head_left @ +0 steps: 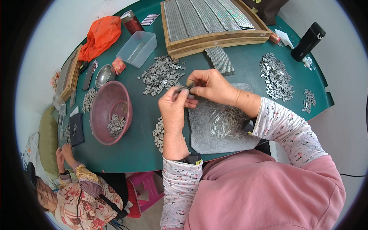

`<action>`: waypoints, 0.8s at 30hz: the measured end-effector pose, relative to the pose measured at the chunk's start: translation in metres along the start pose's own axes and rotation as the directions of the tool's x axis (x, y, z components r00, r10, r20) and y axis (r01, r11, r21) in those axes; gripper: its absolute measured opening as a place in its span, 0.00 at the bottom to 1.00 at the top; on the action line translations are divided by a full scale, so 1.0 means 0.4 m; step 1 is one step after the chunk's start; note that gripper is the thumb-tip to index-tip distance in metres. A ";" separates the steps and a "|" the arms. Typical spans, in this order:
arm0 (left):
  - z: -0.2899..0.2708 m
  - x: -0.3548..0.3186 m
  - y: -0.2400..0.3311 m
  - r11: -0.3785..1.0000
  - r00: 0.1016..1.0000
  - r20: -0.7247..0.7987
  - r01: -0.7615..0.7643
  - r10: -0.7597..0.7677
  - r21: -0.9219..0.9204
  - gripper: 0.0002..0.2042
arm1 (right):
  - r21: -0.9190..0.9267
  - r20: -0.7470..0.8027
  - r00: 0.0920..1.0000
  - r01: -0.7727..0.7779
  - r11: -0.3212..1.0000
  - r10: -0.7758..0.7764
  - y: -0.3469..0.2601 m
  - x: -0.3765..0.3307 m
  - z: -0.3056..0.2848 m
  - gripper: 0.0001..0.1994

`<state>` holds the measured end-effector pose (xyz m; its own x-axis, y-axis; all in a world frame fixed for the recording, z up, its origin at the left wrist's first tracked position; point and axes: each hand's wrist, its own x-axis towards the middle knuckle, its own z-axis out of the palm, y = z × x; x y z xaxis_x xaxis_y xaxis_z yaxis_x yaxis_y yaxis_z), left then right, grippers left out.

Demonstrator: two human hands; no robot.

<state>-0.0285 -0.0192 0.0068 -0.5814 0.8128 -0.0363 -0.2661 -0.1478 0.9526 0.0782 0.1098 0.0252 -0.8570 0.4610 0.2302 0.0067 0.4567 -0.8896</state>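
My left hand and my right hand meet above the far left corner of a grey felt-like mat. Thumbs and fingers of both are pinched together around a small dark grey piece, mostly covered by the fingertips. Beneath my right forearm, a heap of thin silvery pins lies on the mat. Just beyond my hands is a pile of small notched grey metal parts. Some blocky light grey parts lie beside my left wrist. A slab of joined metal rows rests beyond my right hand.
Wooden trays of metal strips stand at the back. More parts and a black bottle are right. Leftward stand a pink basin, a clear plastic box and an orange bag. Another person's hands work at the left edge.
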 end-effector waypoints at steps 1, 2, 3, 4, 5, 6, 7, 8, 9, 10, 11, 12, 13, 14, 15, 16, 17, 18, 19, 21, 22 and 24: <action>-0.007 0.001 0.006 0.995 0.994 -0.083 -0.082 0.077 -0.062 0.05 | 0.061 0.024 0.999 0.032 0.998 -0.033 0.009 0.012 -0.006 0.09; -0.019 0.003 0.012 0.979 0.974 -0.170 -0.168 0.147 -0.115 0.05 | 0.123 0.046 0.997 0.061 0.990 -0.068 0.015 0.025 -0.013 0.09; -0.045 0.011 0.012 0.960 0.958 -0.226 -0.217 0.175 -0.175 0.05 | 0.120 0.043 0.997 0.059 0.991 -0.065 0.015 0.037 -0.025 0.09; -0.071 0.013 0.015 0.943 0.935 -0.319 -0.236 0.155 -0.234 0.05 | -0.068 -0.007 0.997 0.073 0.995 -0.074 0.006 0.050 -0.032 0.10; -0.087 0.013 0.015 0.921 0.905 -0.406 -0.259 0.127 -0.290 0.05 | -0.255 -0.054 0.994 0.075 0.964 -0.091 0.001 0.061 -0.035 0.11; -0.090 0.014 0.014 0.921 0.903 -0.409 -0.262 0.129 -0.288 0.05 | -0.419 -0.047 0.981 0.150 0.895 -0.186 0.008 0.071 -0.028 0.10; -0.092 0.018 0.014 0.905 0.877 -0.470 -0.278 0.102 -0.322 0.04 | -0.418 -0.045 0.981 0.153 0.896 -0.188 0.017 0.075 -0.014 0.10; -0.094 0.020 0.015 0.888 0.847 -0.527 -0.295 0.072 -0.353 0.04 | -0.490 0.005 0.972 0.208 0.847 -0.236 0.026 0.078 0.001 0.09; -0.093 0.022 0.011 0.888 0.845 -0.529 -0.296 0.072 -0.352 0.04 | -0.556 0.057 0.959 0.261 0.789 -0.277 0.025 0.082 0.015 0.09; -0.089 0.023 0.007 0.890 0.850 -0.520 -0.294 0.077 -0.349 0.04 | -0.581 0.099 0.968 0.243 0.777 -0.229 0.022 0.084 0.030 0.08; -0.086 0.024 0.003 0.892 0.855 -0.512 -0.291 0.081 -0.346 0.04 | -0.579 0.100 0.968 0.245 0.778 -0.230 0.022 0.087 0.044 0.08; -0.084 0.024 0.005 0.891 0.853 -0.517 -0.288 0.071 -0.351 0.03 | -0.587 0.116 0.963 0.264 0.765 -0.243 0.023 0.090 0.058 0.08; -0.085 0.024 0.005 0.891 0.852 -0.518 -0.287 0.071 -0.350 0.03 | -0.594 0.133 0.958 0.283 0.753 -0.256 0.026 0.094 0.071 0.08; -0.086 0.025 0.005 0.890 0.853 -0.518 -0.288 0.070 -0.355 0.04 | -0.621 0.141 0.957 0.285 0.730 -0.253 0.030 0.099 0.083 0.09; -0.087 0.024 0.005 0.888 0.852 -0.518 -0.289 0.068 -0.359 0.04 | -0.620 0.144 0.957 0.286 0.731 -0.252 0.036 0.104 0.091 0.09; -0.087 0.024 0.006 0.888 0.851 -0.521 -0.289 0.067 -0.359 0.04 | -0.649 0.144 0.956 0.286 0.706 -0.255 0.043 0.110 0.098 0.09; -0.086 0.023 0.008 0.888 0.850 -0.522 -0.288 0.064 -0.360 0.04 | -0.676 0.144 0.955 0.285 0.679 -0.258 0.050 0.115 0.100 0.09; -0.086 0.023 0.011 0.887 0.849 -0.524 -0.289 0.063 -0.360 0.04 | -0.675 0.147 0.955 0.288 0.679 -0.258 0.054 0.122 0.094 0.09; -0.087 0.022 0.012 0.887 0.848 -0.527 -0.290 0.063 -0.360 0.04 | -0.669 0.119 0.965 0.251 0.700 -0.232 0.060 0.128 0.082 0.08; -0.090 0.019 0.014 0.897 0.857 -0.509 -0.285 0.080 -0.338 0.06 | -0.660 0.094 0.974 0.215 0.720 -0.205 0.061 0.127 0.070 0.08; -0.091 0.018 0.016 0.897 0.855 -0.512 -0.285 0.079 -0.338 0.06 | -0.631 0.086 0.963 0.251 0.734 -0.255 0.057 0.124 0.066 0.07; -0.090 0.018 0.019 0.884 0.837 -0.543 -0.308 0.075 -0.352 0.05 | -0.604 0.076 0.950 0.285 0.745 -0.303 0.043 0.121 0.066 0.06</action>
<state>-0.0623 -0.0346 0.0030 -0.9236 0.3631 -0.1226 -0.3269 -0.5795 0.7466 0.0234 0.1199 0.0105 -0.8554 0.2420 0.4578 0.0715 0.9308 -0.3585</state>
